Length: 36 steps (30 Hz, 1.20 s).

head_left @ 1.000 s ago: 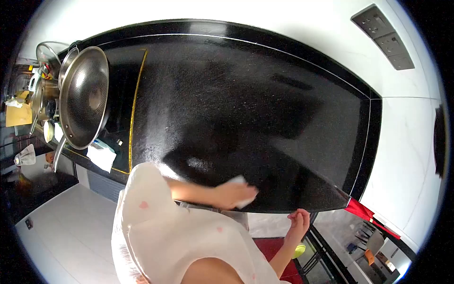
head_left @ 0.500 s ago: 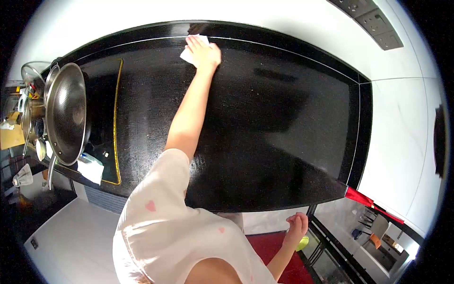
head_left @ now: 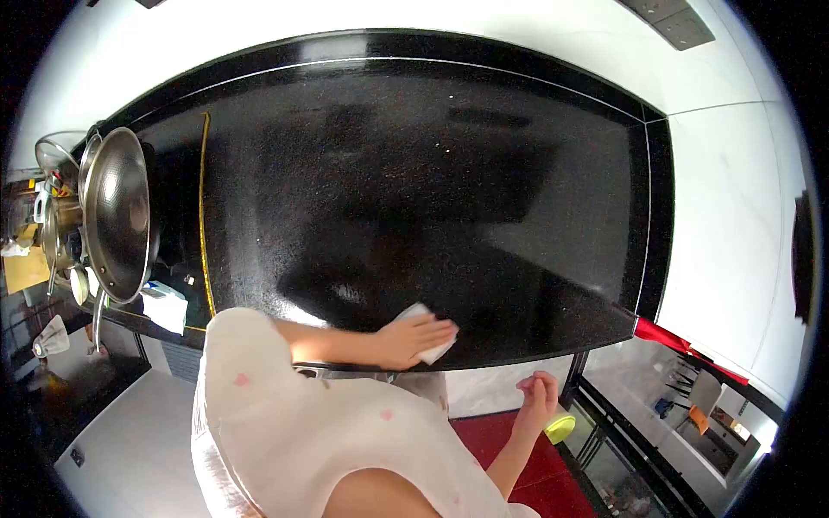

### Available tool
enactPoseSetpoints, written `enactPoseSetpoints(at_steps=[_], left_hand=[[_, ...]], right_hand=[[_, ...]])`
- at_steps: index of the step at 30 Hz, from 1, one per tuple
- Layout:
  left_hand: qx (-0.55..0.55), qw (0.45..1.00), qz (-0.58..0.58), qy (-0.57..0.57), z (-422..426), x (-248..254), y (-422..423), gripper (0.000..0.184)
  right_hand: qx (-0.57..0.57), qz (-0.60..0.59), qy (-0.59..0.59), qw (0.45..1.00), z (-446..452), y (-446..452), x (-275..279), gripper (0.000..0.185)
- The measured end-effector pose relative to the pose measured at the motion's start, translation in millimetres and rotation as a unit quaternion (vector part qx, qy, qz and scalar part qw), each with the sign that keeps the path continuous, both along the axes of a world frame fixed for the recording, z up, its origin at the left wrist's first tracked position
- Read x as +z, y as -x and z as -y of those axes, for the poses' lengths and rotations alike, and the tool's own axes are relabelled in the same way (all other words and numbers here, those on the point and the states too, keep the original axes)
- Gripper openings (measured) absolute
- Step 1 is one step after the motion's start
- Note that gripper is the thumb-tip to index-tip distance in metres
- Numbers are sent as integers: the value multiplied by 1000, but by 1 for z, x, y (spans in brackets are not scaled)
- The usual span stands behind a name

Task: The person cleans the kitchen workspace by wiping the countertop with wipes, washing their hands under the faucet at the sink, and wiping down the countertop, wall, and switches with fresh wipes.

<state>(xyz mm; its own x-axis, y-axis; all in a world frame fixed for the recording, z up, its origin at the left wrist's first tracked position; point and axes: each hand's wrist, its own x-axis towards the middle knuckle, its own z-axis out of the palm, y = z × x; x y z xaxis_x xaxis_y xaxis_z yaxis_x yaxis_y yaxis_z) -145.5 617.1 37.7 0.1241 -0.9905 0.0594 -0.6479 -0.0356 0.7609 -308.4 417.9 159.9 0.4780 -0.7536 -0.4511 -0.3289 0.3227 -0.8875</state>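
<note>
My left hand (head_left: 411, 341) lies flat over a folded white paper towel (head_left: 441, 348), pressing it on the glossy black countertop (head_left: 389, 198) close to the front edge. Parts of the towel stick out above and below the fingers. Off the counter, beyond its front edge at the right, my right hand (head_left: 539, 395) is raised with its fingers curled in and nothing visible in them. A few pale specks dot the countertop towards the back.
On the left, a large frying pan (head_left: 121, 216) stands on edge near a white packet (head_left: 164, 306). A yellow strip (head_left: 204, 216) edges a dark panel there. Red cloth (head_left: 665, 334) hangs at the right corner. Below my right hand is a yellow-green round object (head_left: 560, 428).
My left hand has swept the paper towel from the back of the counter to the front edge, slightly rightwards. My right hand has stayed about where it was.
</note>
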Motion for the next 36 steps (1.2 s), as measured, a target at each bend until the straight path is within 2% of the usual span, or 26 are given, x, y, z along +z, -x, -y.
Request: enactPoseSetpoints(at_steps=[1, 3, 5, 6, 7, 8, 9, 11, 13, 14, 17, 19, 20, 21, 24, 25, 28, 29, 30, 31, 32, 33, 34, 35, 36], left_hand=[[8, 999, -13, 41, -12, -5, 9, 51], [89, 992, 90, -23, 7, -7, -28, 41], [217, 951, 199, -91, 39, 4, -122, 38], [315, 924, 201, -77, 53, -15, -173, 44], [374, 889, 259, -61, 64, -17, -221, 49], [398, 876, 265, -60, 76, -20, -268, 51], [402, 863, 300, -62, 90, -33, -308, 49], [328, 911, 208, -141, 134, -12, -344, 50], [245, 907, 336, -62, 172, -44, -354, 50], [227, 909, 349, -12, 187, -44, -353, 49], [230, 938, 255, -37, 217, -18, -315, 49], [162, 971, 171, 25, 206, -5, -249, 47], [120, 970, 209, 16, 196, -12, -207, 45], [29, 980, 58, -186, 189, 22, -165, 45], [-54, 997, 47, -35, 90, -14, 9, 60], [-91, 993, -49, -58, 65, -12, 43, 63], [-34, 996, 27, -74, 65, 2, 51, 59], [1, 986, -4, -165, 86, -1, 27, 53], [72, 983, 113, -124, 107, 8, -13, 47], [142, 955, 184, -185, 137, 22, -64, 45], [230, 941, 229, -98, 156, -7, -116, 49], [283, 930, 235, -16, 169, -15, -169, 50], [293, 910, 279, -92, 191, -17, -225, 53], [306, 903, 292, -80, 206, -26, -272, 52], [261, 917, 287, -90, 221, -27, -314, 53]], right_hand=[[-5, 4, 0, 1000, 2, -1, -1, 10], [1, 6, 2, 1000, 5, -4, 0, 10], [5, 3, 1, 1000, 8, -2, -1, 10], [7, 0, 0, 1000, 11, 1, -1, 10], [8, -1, 2, 1000, 15, 2, -2, 11], [3, -8, 12, 1000, 21, 7, -3, 10], [-2, -15, 20, 1000, 24, 16, -4, 10], [-17, -28, 24, 999, 32, 28, -5, 9], [-42, -34, 18, 998, 41, 32, -3, 9], [-45, -32, 19, 998, 46, 33, -4, 9], [-54, -38, 14, 998, 52, 40, -1, 10], [-58, -35, 6, 998, 55, 42, 0, 10], [-55, -23, -6, 998, 58, 46, -3, 11], [-46, -23, -6, 999, 61, 48, -2, 11], [-22, -8, -4, 1000, 76, 47, -5, 11], [-16, 2, -5, 1000, 83, 47, -6, 11], [5, 13, -12, 1000, 102, 39, -9, 10], [13, 15, -14, 1000, 109, 37, -10, 10], [19, 12, -12, 1000, 116, 40, -12, 10], [24, 7, -9, 1000, 123, 44, -13, 9], [31, 4, -4, 999, 131, 47, -15, 10], [24, -17, 5, 1000, 137, 53, -14, 9], [16, -33, 17, 999, 143, 59, -12, 9], [5, -46, 31, 998, 148, 64, -13, 9], [1, -47, 34, 998, 156, 75, -14, 9]])
